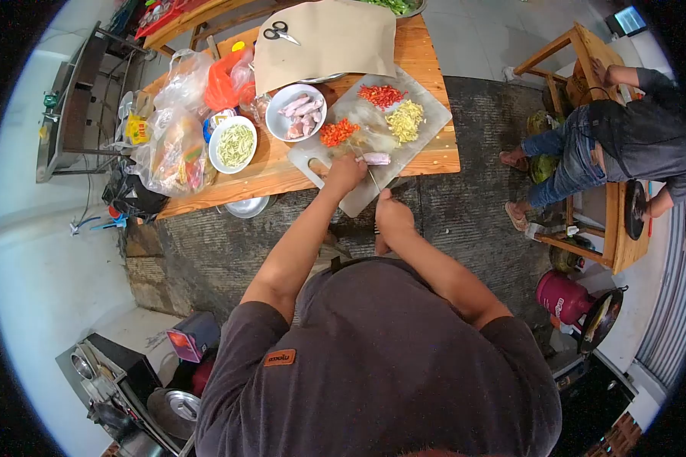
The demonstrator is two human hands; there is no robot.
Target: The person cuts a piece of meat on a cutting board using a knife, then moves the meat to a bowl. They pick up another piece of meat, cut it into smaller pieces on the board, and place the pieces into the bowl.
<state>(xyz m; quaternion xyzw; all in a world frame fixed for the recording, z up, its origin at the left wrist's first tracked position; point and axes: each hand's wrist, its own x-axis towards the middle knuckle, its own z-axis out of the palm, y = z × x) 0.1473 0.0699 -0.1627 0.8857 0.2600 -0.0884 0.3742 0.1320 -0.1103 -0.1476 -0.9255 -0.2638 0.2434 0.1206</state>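
Observation:
On the cutting board [428, 114], my left hand [345, 174] holds the left end of a pale pink piece of raw meat [376, 158] with closed fingers. My right hand [394, 218] is wrapped round the handle of a knife [373, 180]. The knife's narrow blade reaches up to the meat beside my left fingertips. Heaps of chopped orange chili [338, 132], chopped red chili [381, 95] and pale yellow chopped pieces [404, 122] lie further back on the board. Left of it, a white bowl [277, 103] contains several similar raw meat pieces.
A second bowl [219, 146] with green shreds stands among plastic bags [177, 152] at the table's left. Scissors [280, 32] rest on brown cardboard [328, 46] behind. Another person [625, 141] is at a wooden table on the right, near a pink gas cylinder [562, 297].

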